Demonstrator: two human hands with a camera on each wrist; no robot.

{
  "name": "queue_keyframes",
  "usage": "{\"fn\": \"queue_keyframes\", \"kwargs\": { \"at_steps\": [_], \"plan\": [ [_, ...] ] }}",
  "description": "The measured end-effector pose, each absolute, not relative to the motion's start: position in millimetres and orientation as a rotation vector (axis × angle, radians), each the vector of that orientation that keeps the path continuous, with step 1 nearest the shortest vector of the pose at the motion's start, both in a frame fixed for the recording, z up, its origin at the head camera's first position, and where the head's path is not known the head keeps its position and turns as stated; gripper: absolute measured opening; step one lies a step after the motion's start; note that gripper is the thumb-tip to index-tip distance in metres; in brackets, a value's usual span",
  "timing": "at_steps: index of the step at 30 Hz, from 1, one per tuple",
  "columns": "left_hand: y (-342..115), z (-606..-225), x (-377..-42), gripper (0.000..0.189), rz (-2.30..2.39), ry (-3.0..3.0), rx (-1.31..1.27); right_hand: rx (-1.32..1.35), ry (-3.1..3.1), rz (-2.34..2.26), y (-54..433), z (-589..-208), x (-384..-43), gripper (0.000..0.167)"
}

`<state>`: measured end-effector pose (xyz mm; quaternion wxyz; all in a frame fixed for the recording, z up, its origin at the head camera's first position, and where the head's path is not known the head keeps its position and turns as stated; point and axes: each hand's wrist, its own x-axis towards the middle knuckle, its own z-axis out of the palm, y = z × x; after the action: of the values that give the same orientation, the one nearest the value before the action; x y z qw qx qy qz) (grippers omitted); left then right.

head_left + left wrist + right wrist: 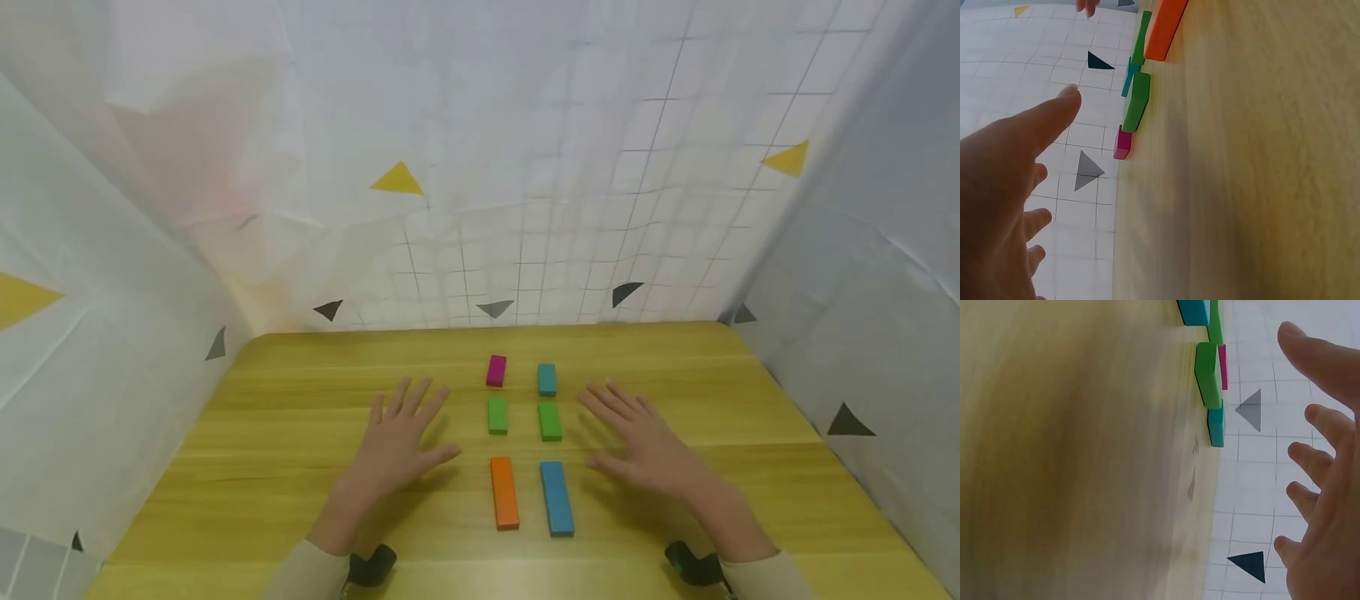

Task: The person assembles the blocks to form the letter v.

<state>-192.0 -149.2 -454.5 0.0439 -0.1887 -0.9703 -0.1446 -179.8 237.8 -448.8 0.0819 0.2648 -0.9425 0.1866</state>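
Six small blocks lie on the table in two columns between my hands. The left column runs from a magenta block (496,371) at the back through a green block (497,415) to a long orange block (505,493). To its right are a teal block (547,379), another green block (550,422) and a long blue block (557,498). My left hand (397,446) hovers left of the blocks with fingers spread, holding nothing. On the other side, my right hand (648,446) is held over the wood, fingers extended and thumb apart, also holding nothing.
The wood-grain table (262,467) is bordered by a white sheet wall (525,167) at the back, with grid lines and triangle marks. More white sheeting stands along the left (112,333) and right (847,292) edges. A dark device sits at each wrist.
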Motion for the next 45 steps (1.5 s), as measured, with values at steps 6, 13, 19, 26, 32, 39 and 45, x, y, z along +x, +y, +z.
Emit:
{"fn": "queue_keyframes", "kwargs": {
  "at_steps": [6, 13, 19, 26, 32, 39, 45],
  "plan": [
    [-145, -456, -187, 0.088, -0.416, -2.995, -0.605, 0.828, -2.814, 0.519, 234, -451, -174, 0.091],
    [-141, -456, -185, 0.088, -0.403, -2.939, -0.651, 0.83, -2.809, 0.469, 232, -453, -173, 0.093],
    [-137, -453, -182, 0.087, -0.453, -2.94, -0.698, 0.844, -2.834, 0.493, 229, -452, -170, 0.09],
    [-132, -453, -180, 0.088, -0.426, -2.95, -0.741, 0.847, -2.862, 0.514, 226, -450, -168, 0.088],
    [-129, -453, -177, 0.087, -0.447, -2.927, -0.766, 0.886, -2.863, 0.526, 222, -449, -167, 0.083],
    [-126, -454, -178, 0.086, -0.444, -2.92, -0.793, 0.902, -2.85, 0.528, 220, -449, -166, 0.082],
    [-122, -457, -177, 0.085, -0.425, -2.926, -0.811, 0.938, -2.861, 0.542, 218, -449, -166, 0.084]
  ]
}}
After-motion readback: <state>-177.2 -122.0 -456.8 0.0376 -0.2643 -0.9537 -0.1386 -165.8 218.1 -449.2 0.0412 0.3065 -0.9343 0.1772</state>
